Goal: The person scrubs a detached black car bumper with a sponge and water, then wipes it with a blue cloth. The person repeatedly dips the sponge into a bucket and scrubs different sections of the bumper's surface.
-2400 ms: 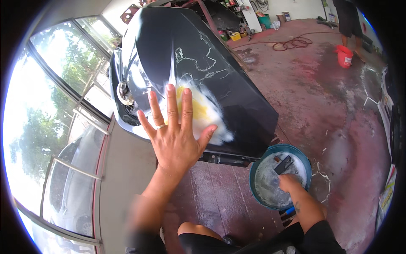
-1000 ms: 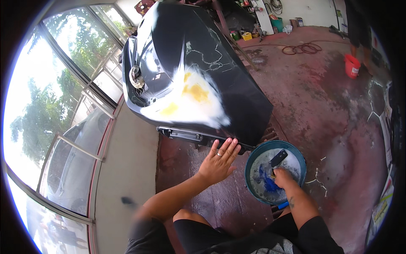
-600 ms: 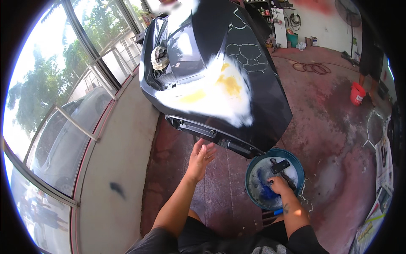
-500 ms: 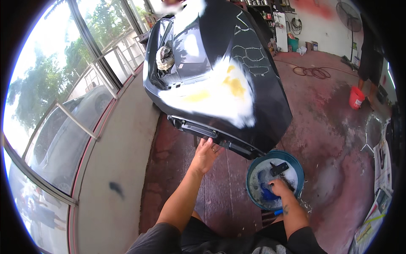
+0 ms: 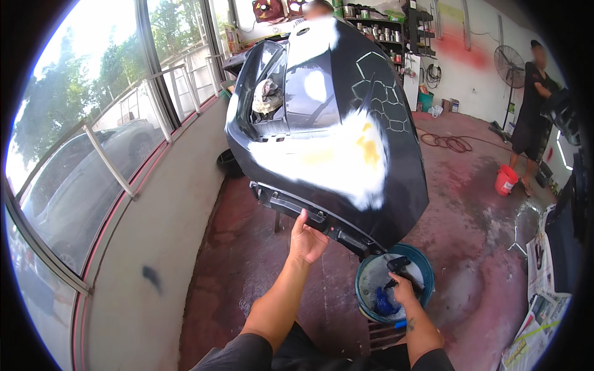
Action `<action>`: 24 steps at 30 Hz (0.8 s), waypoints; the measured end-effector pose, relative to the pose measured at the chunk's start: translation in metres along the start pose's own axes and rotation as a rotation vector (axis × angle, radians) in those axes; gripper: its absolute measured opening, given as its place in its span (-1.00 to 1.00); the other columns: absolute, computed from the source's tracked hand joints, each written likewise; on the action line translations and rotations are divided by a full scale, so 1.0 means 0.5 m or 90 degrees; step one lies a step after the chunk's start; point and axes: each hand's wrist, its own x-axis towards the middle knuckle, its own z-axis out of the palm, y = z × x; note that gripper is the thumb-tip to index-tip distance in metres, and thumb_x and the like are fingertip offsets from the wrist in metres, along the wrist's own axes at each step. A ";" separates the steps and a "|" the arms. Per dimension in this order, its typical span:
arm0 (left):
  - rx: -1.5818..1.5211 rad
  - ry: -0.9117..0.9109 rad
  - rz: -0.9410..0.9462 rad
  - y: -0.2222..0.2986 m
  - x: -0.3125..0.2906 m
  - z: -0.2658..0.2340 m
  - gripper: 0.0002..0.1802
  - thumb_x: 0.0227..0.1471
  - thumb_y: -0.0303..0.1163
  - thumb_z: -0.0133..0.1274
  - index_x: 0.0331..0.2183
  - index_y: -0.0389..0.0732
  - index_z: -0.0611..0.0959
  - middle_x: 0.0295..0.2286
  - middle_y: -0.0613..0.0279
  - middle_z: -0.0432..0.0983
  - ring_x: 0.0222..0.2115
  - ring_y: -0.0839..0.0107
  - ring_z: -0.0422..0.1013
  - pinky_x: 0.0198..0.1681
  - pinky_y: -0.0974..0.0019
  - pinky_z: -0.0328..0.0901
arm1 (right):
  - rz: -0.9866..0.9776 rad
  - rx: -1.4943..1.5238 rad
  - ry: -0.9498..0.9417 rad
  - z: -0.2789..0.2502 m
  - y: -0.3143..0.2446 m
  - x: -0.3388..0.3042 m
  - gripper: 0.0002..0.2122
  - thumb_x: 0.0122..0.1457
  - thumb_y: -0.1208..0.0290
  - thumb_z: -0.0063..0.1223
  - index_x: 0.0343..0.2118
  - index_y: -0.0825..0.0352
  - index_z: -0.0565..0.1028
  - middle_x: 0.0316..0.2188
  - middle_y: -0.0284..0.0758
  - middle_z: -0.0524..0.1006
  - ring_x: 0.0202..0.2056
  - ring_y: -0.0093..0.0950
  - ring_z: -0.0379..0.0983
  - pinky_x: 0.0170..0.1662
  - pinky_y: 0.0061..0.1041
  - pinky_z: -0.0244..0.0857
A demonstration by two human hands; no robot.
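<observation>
A large black car bumper (image 5: 405,185) stands before me, with white primer patches, yellowish filler spots and hexagon outlines on it. My left hand (image 5: 307,240) is closed on its lower edge, the thumb up against the black trim and the fingers underneath. Below its right corner sits a teal bucket (image 5: 361,290) of foamy, cloudy water. My right hand (image 5: 403,289) reaches into the bucket, fingers pinched around something dark that I cannot make out. Beside the fingers lie a black, block-shaped object (image 5: 399,264) and a crumpled blue cloth (image 5: 385,303).
A crumpled rag (image 5: 267,99) rests in the bumper's opening. One person (image 5: 318,11) is behind the bumper; another person (image 5: 532,111) stands at the right near a red bucket (image 5: 506,180). A coiled hose (image 5: 445,142) lies on the floor. Windows line a low wall (image 5: 148,247) at left.
My view has tilted up, showing more of the room and the person at right. My left hand stays on the bumper's edge; my right hand stays in the bucket, the blue cloth now more visible.
</observation>
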 end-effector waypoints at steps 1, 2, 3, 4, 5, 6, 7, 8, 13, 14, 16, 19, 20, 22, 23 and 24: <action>0.007 -0.001 0.009 -0.006 0.005 0.007 -0.37 0.20 0.13 0.23 0.14 -0.07 0.64 0.05 0.25 0.68 0.11 0.18 0.55 0.16 0.05 0.37 | -0.078 -0.064 0.014 0.001 0.014 0.001 -0.45 0.17 0.68 -0.11 0.21 0.15 0.61 0.18 0.06 0.55 0.19 0.02 0.49 0.29 -0.19 0.35; 0.004 -0.027 0.012 -0.007 0.010 0.009 -0.36 0.19 0.14 0.23 0.15 -0.07 0.63 0.07 0.24 0.67 0.13 0.17 0.53 0.20 0.04 0.35 | -0.050 -0.115 -0.037 -0.002 0.003 0.000 -0.45 0.18 0.65 -0.10 0.24 0.15 0.58 0.22 0.06 0.51 0.21 0.03 0.47 0.30 -0.18 0.34; 0.001 -0.044 0.012 -0.007 0.009 0.003 -0.34 0.19 0.14 0.24 0.16 -0.07 0.63 0.08 0.24 0.65 0.15 0.16 0.52 0.24 0.04 0.33 | -0.015 -0.164 -0.096 0.007 -0.019 -0.009 -0.44 0.20 0.62 -0.08 0.27 0.14 0.56 0.26 0.07 0.47 0.23 0.04 0.45 0.31 -0.16 0.33; -0.002 -0.061 0.012 -0.009 0.005 -0.004 -0.32 0.18 0.15 0.25 0.17 -0.07 0.62 0.10 0.23 0.64 0.17 0.16 0.50 0.27 0.03 0.31 | 0.019 -0.212 -0.155 0.019 -0.042 -0.017 -0.44 0.21 0.60 -0.06 0.30 0.13 0.53 0.30 0.07 0.44 0.25 0.05 0.43 0.32 -0.14 0.32; -0.014 -0.065 -0.001 -0.005 0.009 -0.020 -0.26 0.16 0.18 0.26 0.20 -0.09 0.59 0.16 0.21 0.59 0.22 0.14 0.45 0.35 -0.02 0.24 | 0.038 -0.244 -0.179 0.033 -0.065 -0.019 -0.47 0.26 0.52 -0.04 0.31 0.15 0.51 0.31 0.07 0.42 0.23 0.06 0.44 0.30 -0.13 0.34; -0.014 -0.057 -0.002 -0.002 0.006 -0.016 -0.25 0.16 0.18 0.26 0.21 -0.09 0.59 0.16 0.20 0.58 0.22 0.14 0.44 0.35 -0.03 0.24 | 0.050 -0.249 -0.190 0.052 -0.085 -0.025 -0.49 0.27 0.49 -0.03 0.31 0.16 0.51 0.30 0.08 0.43 0.22 0.06 0.44 0.30 -0.13 0.34; -0.013 -0.048 -0.003 0.000 0.001 -0.013 -0.23 0.16 0.19 0.26 0.21 -0.10 0.58 0.17 0.20 0.57 0.23 0.13 0.43 0.35 -0.05 0.23 | 0.062 -0.253 -0.201 0.071 -0.105 -0.033 -0.51 0.28 0.46 -0.01 0.30 0.18 0.52 0.28 0.08 0.45 0.21 0.06 0.45 0.29 -0.12 0.34; -0.012 -0.042 -0.006 0.003 0.001 -0.009 -0.22 0.16 0.20 0.25 0.22 -0.11 0.57 0.18 0.20 0.56 0.23 0.13 0.43 0.35 -0.06 0.23 | 0.075 -0.255 -0.209 0.081 -0.116 -0.036 -0.53 0.30 0.43 0.00 0.29 0.20 0.52 0.27 0.09 0.46 0.20 0.07 0.46 0.29 -0.12 0.34; -0.033 -0.046 -0.020 -0.001 0.000 0.008 -0.18 0.22 0.31 0.14 0.24 -0.12 0.56 0.19 0.19 0.54 0.23 0.11 0.41 0.36 -0.06 0.21 | 0.090 -0.293 -0.307 0.111 -0.021 -0.041 -0.56 0.42 0.09 -0.04 0.16 0.28 0.59 0.08 0.09 0.60 0.14 0.08 0.50 0.25 -0.06 0.34; -0.034 -0.041 -0.025 -0.002 0.000 0.015 -0.18 0.23 0.31 0.13 0.24 -0.12 0.56 0.19 0.19 0.54 0.23 0.12 0.41 0.36 -0.06 0.22 | 0.113 -0.278 -0.303 0.113 -0.012 -0.038 -0.56 0.43 0.07 -0.05 0.15 0.28 0.60 0.06 0.10 0.60 0.13 0.09 0.51 0.24 -0.05 0.35; -0.045 -0.033 -0.035 -0.012 0.004 0.030 -0.19 0.25 0.32 0.10 0.24 -0.12 0.56 0.19 0.19 0.55 0.23 0.13 0.42 0.36 -0.06 0.22 | 0.142 -0.272 -0.264 0.105 0.016 -0.034 -0.55 0.46 0.04 -0.09 0.14 0.28 0.60 0.04 0.10 0.61 0.12 0.08 0.51 0.22 -0.05 0.35; -0.034 -0.034 -0.050 -0.015 0.014 0.016 -0.18 0.27 0.37 0.02 0.22 -0.10 0.56 0.17 0.21 0.56 0.21 0.16 0.43 0.34 -0.04 0.25 | 0.186 -0.253 -0.110 0.090 0.010 -0.040 -0.54 0.51 0.03 -0.16 0.15 0.26 0.61 0.05 0.09 0.61 0.14 0.05 0.51 0.22 -0.05 0.36; -0.021 -0.022 -0.045 -0.004 0.011 0.005 -0.18 0.28 0.38 0.01 0.22 -0.10 0.57 0.16 0.21 0.56 0.21 0.17 0.44 0.33 -0.03 0.26 | 0.216 -0.215 -0.024 0.086 -0.044 -0.041 -0.56 0.51 0.05 -0.16 0.15 0.25 0.61 0.05 0.09 0.61 0.14 0.04 0.51 0.21 -0.05 0.36; -0.020 0.000 -0.030 0.004 -0.001 0.012 -0.18 0.30 0.38 -0.03 0.21 -0.12 0.56 0.15 0.22 0.56 0.20 0.17 0.44 0.32 -0.01 0.28 | 0.214 -0.143 0.124 0.052 -0.140 -0.052 -0.59 0.52 0.10 -0.15 0.19 0.22 0.58 0.08 0.06 0.61 0.15 0.03 0.51 0.20 -0.05 0.37; -0.024 0.006 -0.029 0.000 -0.003 0.021 -0.18 0.31 0.38 -0.05 0.21 -0.13 0.56 0.15 0.22 0.56 0.20 0.18 0.45 0.31 0.00 0.29 | 0.181 -0.112 0.187 0.032 -0.162 -0.055 -0.60 0.53 0.13 -0.14 0.24 0.20 0.55 0.12 0.03 0.59 0.17 0.03 0.50 0.21 -0.06 0.38; -0.020 -0.007 -0.028 -0.001 -0.008 0.024 -0.19 0.33 0.37 -0.06 0.21 -0.14 0.56 0.15 0.21 0.56 0.19 0.18 0.45 0.31 0.00 0.30 | 0.138 -0.124 0.206 0.027 -0.166 -0.058 -0.60 0.53 0.15 -0.14 0.27 0.19 0.51 0.17 0.00 0.56 0.21 0.01 0.46 0.24 -0.08 0.36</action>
